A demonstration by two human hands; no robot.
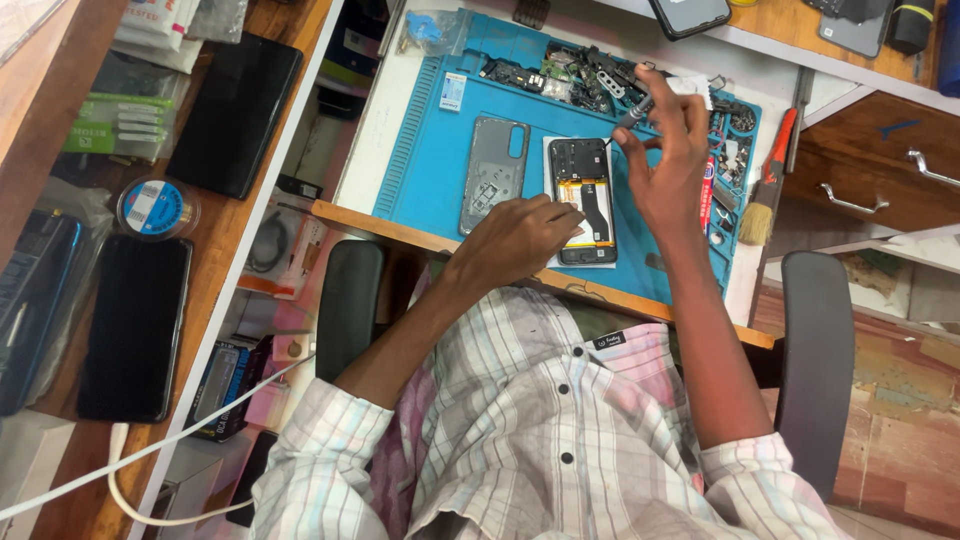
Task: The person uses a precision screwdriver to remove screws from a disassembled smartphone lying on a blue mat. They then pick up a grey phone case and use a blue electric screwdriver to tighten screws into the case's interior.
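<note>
Left hand [525,232] pressing opened phone [583,200] (back removed), grip flat, right hand [668,150] grip pinching screwdriver [632,112]

Opened phone [582,198] flat on mat; screwdriver [634,110] tilted.

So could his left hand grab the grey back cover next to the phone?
Probably yes. The left hand rests on the opened phone, and the grey back cover lies right beside it on the blue mat with nothing between them.
</note>
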